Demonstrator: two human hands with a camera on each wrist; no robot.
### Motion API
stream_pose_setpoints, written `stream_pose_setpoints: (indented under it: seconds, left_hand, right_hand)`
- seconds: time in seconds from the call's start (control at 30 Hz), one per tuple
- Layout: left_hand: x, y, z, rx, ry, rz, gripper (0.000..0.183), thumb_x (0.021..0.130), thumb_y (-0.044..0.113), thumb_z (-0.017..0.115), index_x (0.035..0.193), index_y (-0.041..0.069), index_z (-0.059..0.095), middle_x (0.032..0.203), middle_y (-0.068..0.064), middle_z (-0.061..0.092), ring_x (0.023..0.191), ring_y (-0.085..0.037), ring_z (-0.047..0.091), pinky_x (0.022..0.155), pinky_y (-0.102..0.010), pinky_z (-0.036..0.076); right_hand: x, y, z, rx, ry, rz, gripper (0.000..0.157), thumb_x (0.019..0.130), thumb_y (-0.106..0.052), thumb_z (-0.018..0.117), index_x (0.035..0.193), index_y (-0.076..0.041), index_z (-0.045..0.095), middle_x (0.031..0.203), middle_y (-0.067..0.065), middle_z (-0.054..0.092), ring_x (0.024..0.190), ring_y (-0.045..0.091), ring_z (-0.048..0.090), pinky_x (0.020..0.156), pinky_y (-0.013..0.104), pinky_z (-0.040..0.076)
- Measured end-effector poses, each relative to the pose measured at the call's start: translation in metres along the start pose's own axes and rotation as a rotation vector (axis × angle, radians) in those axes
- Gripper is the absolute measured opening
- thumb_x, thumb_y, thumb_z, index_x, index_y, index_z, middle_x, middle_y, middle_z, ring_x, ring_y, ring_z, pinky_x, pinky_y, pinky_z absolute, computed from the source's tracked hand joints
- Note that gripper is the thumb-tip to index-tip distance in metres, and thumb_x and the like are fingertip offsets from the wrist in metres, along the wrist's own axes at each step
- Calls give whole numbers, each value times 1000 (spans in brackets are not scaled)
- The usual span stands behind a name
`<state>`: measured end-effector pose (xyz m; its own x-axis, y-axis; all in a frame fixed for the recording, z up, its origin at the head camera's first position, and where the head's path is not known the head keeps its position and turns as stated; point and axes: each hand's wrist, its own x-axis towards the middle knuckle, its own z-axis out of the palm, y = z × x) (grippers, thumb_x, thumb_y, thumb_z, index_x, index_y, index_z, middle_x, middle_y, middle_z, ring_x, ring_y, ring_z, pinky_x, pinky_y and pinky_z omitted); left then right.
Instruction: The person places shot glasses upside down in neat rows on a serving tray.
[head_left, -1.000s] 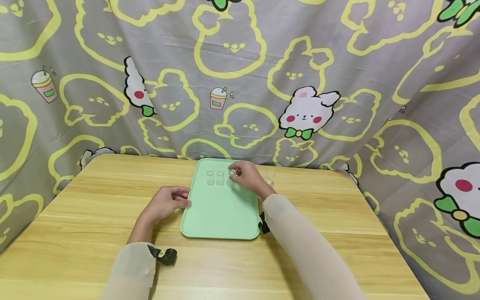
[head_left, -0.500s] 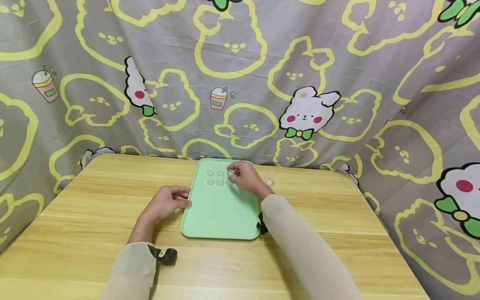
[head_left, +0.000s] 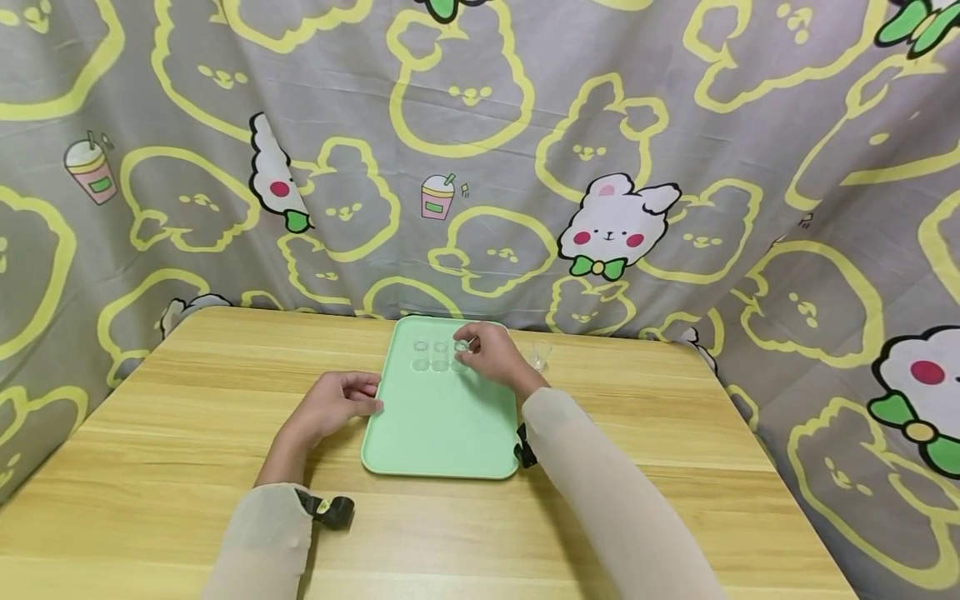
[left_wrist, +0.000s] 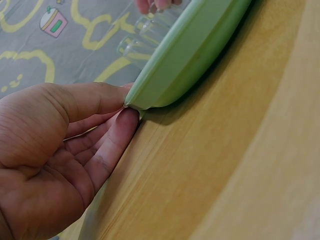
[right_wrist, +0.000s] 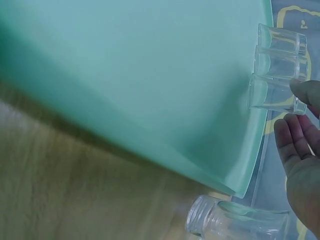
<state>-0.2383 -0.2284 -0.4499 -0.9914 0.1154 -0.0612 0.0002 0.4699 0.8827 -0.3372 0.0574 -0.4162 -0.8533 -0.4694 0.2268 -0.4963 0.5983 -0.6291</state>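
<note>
A light green tray lies on the wooden table. Near its far end, three small clear glasses stand upright in a close row. My left hand pinches the tray's left edge between thumb and fingers, as the left wrist view shows up close. My right hand is at the rightmost glass, its thumb and fingertips around the rim. In the right wrist view the glasses stand side by side, their sides nearly touching.
Another clear glass stands on the table just right of the tray's far corner. Behind the table hangs a grey curtain with yellow cartoon outlines, close along the far edge.
My right hand has shifted slightly left with the rightmost glass, closer to the middle one, then stays still. The left hand keeps its place on the tray's edge.
</note>
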Motion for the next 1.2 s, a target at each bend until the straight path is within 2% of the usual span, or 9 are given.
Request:
stream_pose_setpoints:
  seconds: [0.17, 0.27, 0.4, 0.5, 0.67, 0.9, 1.2]
  left_hand:
    - [0, 0, 1, 2, -2, 5, 47, 91, 12, 79, 133, -3, 64, 119, -15, 68, 101, -23, 65, 84, -31, 54]
    - [0, 1, 2, 5, -3, 6, 48, 91, 12, 79, 133, -3, 64, 119, -15, 68, 101, -23, 65, 84, -31, 54]
    - [1, 1, 1, 7, -3, 5, 48, 91, 13, 79, 134, -2, 64, 120, -15, 68, 102, -23, 65, 85, -32, 53]
    - [1, 0, 1, 9, -4, 3, 48, 91, 14, 79, 134, -2, 64, 120, -15, 67, 102, -23, 65, 86, -32, 53]
    - [1, -2, 0, 14, -5, 0, 48, 91, 14, 79, 135, -1, 64, 120, -13, 67, 102, -23, 65, 86, -33, 53]
    - [2, -4, 1, 19, -4, 0, 49, 91, 14, 79, 134, -1, 64, 120, -14, 68, 102, -23, 65, 86, -32, 54]
    - [1, -3, 1, 15, -4, -2, 48, 91, 13, 79, 134, -1, 64, 119, -14, 68, 102, -23, 65, 84, -30, 54]
  right_hand:
    - [-3, 0, -7, -7, -33, 27, 34, 92, -10, 77, 124, -2, 70, 120, 9, 71, 101, 24, 68, 88, 35, 56]
    - [-5, -1, -16, 3, -43, 42, 37, 93, -12, 77, 128, -3, 68, 125, 13, 69, 106, 25, 67, 92, 36, 55]
    - [-8, -3, -32, 24, -27, 45, 37, 95, -10, 75, 130, -4, 68, 126, 16, 67, 108, 28, 66, 93, 36, 55]
    - [-11, -1, -44, 23, -6, 50, 35, 96, -10, 74, 129, -4, 68, 123, 13, 68, 108, 27, 66, 93, 35, 55]
    - [-18, 7, -62, 17, 32, 48, 31, 96, -10, 72, 126, -2, 68, 117, 12, 69, 104, 25, 66, 92, 37, 55]
    - [-28, 22, -78, 17, 63, 42, 30, 96, -6, 71, 124, 4, 67, 115, 20, 69, 101, 28, 66, 91, 42, 55]
    - [-44, 41, -93, -17, 97, 66, 28, 97, -7, 70, 124, 0, 68, 116, 18, 70, 102, 28, 65, 90, 43, 55]
